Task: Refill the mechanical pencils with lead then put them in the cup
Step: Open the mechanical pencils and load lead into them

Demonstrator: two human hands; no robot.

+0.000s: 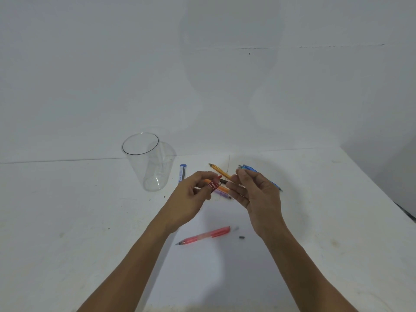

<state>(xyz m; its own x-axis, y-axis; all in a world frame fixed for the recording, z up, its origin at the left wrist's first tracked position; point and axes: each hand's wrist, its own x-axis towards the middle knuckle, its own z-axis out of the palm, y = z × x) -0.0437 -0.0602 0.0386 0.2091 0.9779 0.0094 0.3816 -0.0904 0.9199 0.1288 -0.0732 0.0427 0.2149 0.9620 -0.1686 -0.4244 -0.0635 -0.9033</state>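
A lead case [213,185] is gripped by the left hand [194,195], the right hand's [258,197] fingers [242,174] are curled at its tip, their hold unclear, and the red pencil [204,236] is laid crosswise on the tabletop [90,210] below, back end nearer the right.

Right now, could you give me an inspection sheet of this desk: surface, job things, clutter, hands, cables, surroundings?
Surface: white table, scuffed and speckled.
Job's things: clear plastic cup upright, empty; red mechanical pencil lying nearest; orange pencil, blue pencil and purple pencil behind the hands; flat blue lead case beside the cup.
Clutter: small dark cap near the red pencil.
Hands: left hand grips red lead tube; right hand pinches its dark end.
Cables: nothing seen.
Surroundings: plain white wall.
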